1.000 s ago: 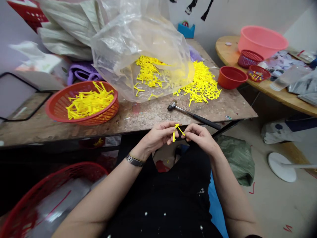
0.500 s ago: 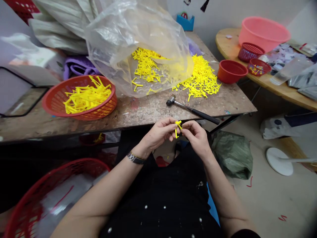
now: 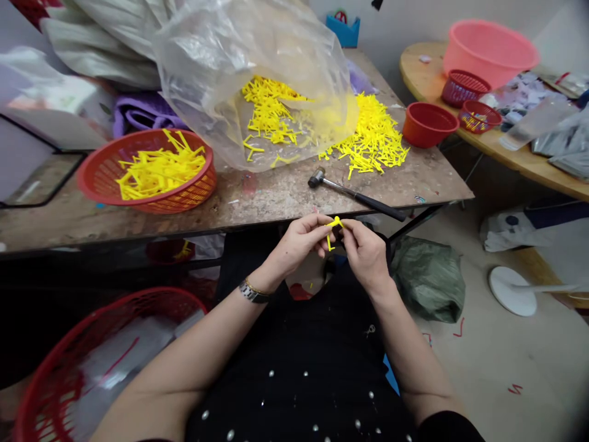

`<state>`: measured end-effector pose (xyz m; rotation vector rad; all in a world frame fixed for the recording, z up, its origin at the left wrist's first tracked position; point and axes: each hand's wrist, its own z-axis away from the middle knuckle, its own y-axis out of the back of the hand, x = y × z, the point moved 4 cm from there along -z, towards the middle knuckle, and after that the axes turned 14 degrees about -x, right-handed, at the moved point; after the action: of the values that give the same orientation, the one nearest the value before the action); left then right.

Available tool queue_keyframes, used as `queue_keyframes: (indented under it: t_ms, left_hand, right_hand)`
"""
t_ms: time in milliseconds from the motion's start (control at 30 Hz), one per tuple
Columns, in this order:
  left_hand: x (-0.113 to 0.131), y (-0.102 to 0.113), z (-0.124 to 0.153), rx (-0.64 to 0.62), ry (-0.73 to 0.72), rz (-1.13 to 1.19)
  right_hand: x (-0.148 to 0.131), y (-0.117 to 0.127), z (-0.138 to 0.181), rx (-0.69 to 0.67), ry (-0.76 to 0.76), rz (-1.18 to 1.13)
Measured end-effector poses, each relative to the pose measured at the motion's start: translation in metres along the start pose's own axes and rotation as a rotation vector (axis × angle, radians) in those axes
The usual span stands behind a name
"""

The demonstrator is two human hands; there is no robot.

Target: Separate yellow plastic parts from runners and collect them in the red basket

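Observation:
Between my two hands, just off the table's front edge, is a small yellow plastic piece [image 3: 330, 240] with thin jointed arms. My left hand [image 3: 301, 242] pinches it between thumb and forefinger. My right hand [image 3: 367, 248] grips its other end with the fingertips, partly covering it. Loose yellow plastic pieces [image 3: 375, 138] of the same colour lie in a heap on the table, beside and inside a clear plastic bag [image 3: 207, 80]. More yellow pieces fill part of an orange-red basket [image 3: 96, 178] at the left. A hammer [image 3: 356, 195] lies near the front edge.
A red bowl [image 3: 430, 126] stands at the table's right corner. Beyond it, a round wooden table [image 3: 414, 61] carries a pink basin [image 3: 490, 52] and small baskets. A large red basket [image 3: 50, 356] is low at my left; a dark green bag [image 3: 430, 279] sits on the floor.
My right fingers have turned the free arm of the yellow piece upward and outward, and its joint now sits higher between my hands. The view has tilted slightly downward.

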<state>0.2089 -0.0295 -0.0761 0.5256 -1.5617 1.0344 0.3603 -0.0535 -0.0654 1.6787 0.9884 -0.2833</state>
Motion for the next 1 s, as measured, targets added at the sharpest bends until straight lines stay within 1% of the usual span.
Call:
queue_keyframes:
  t_ms: [133,233,433,633,1000]
  left_hand:
    - [0.002,-0.001,0.002,0.036,0.013,-0.038]
    - [0.004,-0.002,0.003,0.048,0.005,-0.073]
    - [0.005,-0.004,0.003,0.053,-0.045,-0.173]
    - [0.009,-0.007,0.005,0.051,-0.043,-0.254]
    - [0.007,-0.007,0.005,0.06,-0.082,-0.313]
  right_hand:
    - [0.001,0.008,0.005,0.034,-0.084,-0.182]
    - [0.0,0.01,0.008,0.039,-0.106,-0.238]
    - [-0.003,0.006,0.01,0.03,-0.085,-0.198]
    - [-0.003,0.002,0.011,0.018,-0.07,-0.14]
    - [-0.005,0.001,0.012,0.028,-0.022,-0.067]
